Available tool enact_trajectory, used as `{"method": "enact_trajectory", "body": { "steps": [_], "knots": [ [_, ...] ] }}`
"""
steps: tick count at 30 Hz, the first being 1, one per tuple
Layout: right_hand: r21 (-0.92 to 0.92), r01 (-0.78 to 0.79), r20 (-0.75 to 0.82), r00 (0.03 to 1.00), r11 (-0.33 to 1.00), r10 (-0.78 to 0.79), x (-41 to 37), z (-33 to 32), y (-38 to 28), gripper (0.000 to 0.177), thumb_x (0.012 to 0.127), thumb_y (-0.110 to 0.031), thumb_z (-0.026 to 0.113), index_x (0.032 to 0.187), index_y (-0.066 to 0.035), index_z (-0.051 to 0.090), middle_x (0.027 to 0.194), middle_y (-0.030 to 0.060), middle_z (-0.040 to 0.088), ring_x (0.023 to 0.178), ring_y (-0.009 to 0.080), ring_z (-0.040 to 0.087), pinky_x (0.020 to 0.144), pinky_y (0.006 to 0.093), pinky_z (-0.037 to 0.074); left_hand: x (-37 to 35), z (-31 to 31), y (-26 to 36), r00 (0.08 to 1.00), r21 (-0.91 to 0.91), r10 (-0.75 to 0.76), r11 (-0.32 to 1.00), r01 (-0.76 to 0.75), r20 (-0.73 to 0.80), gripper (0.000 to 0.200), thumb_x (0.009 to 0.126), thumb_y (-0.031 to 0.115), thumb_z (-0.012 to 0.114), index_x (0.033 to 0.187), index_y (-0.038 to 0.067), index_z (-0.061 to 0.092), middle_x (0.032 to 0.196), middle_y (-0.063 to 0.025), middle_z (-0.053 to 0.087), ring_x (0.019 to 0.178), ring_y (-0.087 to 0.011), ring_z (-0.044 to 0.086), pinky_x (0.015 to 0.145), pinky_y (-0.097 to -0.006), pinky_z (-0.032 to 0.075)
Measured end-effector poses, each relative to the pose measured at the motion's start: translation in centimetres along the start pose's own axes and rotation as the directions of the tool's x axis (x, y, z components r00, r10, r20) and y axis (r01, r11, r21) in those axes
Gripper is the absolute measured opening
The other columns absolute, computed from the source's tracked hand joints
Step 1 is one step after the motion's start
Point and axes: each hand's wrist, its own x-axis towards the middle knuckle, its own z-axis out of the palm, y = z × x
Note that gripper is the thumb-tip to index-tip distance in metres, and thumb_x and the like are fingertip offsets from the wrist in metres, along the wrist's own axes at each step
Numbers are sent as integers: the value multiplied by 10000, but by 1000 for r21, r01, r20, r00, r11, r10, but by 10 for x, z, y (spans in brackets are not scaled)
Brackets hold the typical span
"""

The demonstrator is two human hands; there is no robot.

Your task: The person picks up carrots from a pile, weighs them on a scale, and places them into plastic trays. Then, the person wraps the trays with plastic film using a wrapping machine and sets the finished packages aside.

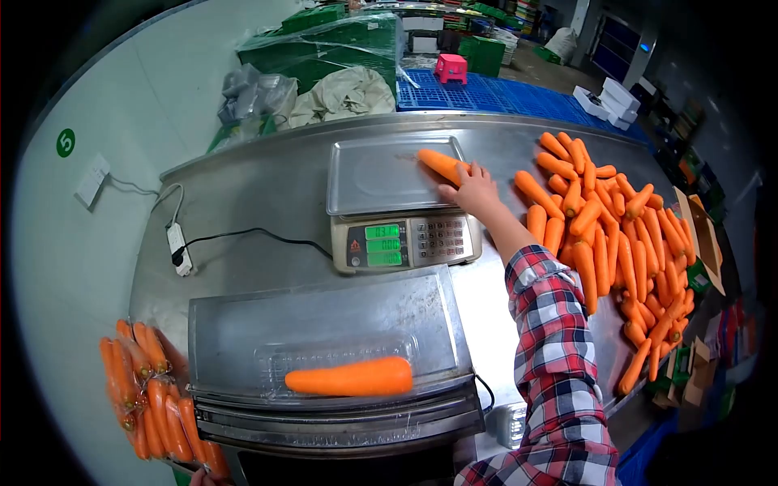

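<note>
My right hand [474,188] reaches over the scale's metal pan [369,178], its fingers closed on the end of a carrot [440,164] at the pan's right side. Below the pan, the scale's green display [383,245] is lit. A large carrot [350,377] lies in a clear plastic tray [271,356] on the wrapping machine's metal plate [324,324]. At the bottom left edge, a small part of my left hand [203,478] shows beneath packed carrots [166,417]; its fingers are mostly hidden.
A big heap of loose carrots [604,235] covers the table's right side. A black cable [251,231] runs from a power strip [178,249] to the scale. Behind the table are blue pallets [502,95] and a pink stool [451,69]. A wall stands at left.
</note>
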Motion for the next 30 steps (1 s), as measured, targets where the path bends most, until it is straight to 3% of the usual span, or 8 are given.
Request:
{"method": "enact_trajectory", "body": {
  "steps": [5,9,12,16,17,21,23,30],
  "knots": [
    [-50,-62,105,992,997,67,14,-14,-10,525,693,-367,714,1078,-39,569,1112,146,528,1103,331,469,902,407,440,-9,-2,11,1000,52,-15,999,15,1,192,939,88,479,1070,-22,565,808,-82,589,659,-136,547,609,-240,465],
    [368,-248,272,950,896,151,19,3,6,528,721,-365,692,1075,16,599,955,168,630,862,281,610,784,347,482,-13,-4,19,999,29,42,999,-43,25,187,937,74,474,1066,-24,568,787,-77,588,666,-130,551,624,-250,466],
    [799,-214,306,949,563,-74,-15,-6,12,512,772,-349,662,1096,41,593,881,122,649,739,205,618,742,304,484,-7,18,26,976,-111,153,984,-137,154,186,927,65,482,1061,-29,571,804,-91,601,676,-142,555,635,-259,468],
    [917,-237,353,857,321,-374,-127,-106,-48,587,829,-336,646,1254,30,472,1121,94,562,993,155,541,871,272,420,2,76,40,857,-338,216,940,-53,468,236,875,3,520,1108,-32,529,868,-117,637,759,-163,620,742,-290,504],
    [941,-243,325,842,236,-430,-159,-134,-70,620,818,-331,667,1276,25,447,1153,90,546,1026,158,530,908,287,404,10,90,50,673,-273,405,914,-299,619,390,908,-18,409,1295,-40,365,1003,-138,604,839,-164,592,786,-275,485],
    [952,-47,204,835,304,-511,-251,-167,-144,583,830,-284,668,1299,-25,438,1139,86,553,1020,142,539,878,284,438,3,150,102,616,-523,341,841,136,710,485,937,106,438,1368,-14,251,1245,-123,446,1066,-151,475,929,-283,390],
    [983,45,100,681,178,-725,-270,-173,-161,558,850,-280,646,1310,-48,432,1115,70,557,1003,127,543,850,276,455,13,150,109,786,-617,288,773,146,547,521,889,129,546,1321,1,283,1235,-98,442,1090,-156,465,910,-298,404],
    [235,609,276,705,757,-653,-261,-125,-131,486,809,-242,659,1226,-60,488,1122,136,558,1045,302,533,890,379,436,109,99,89,595,-232,431,894,-383,678,668,705,193,736,1258,7,411,1051,-92,522,928,-150,544,826,-278,442]
  ]
}}
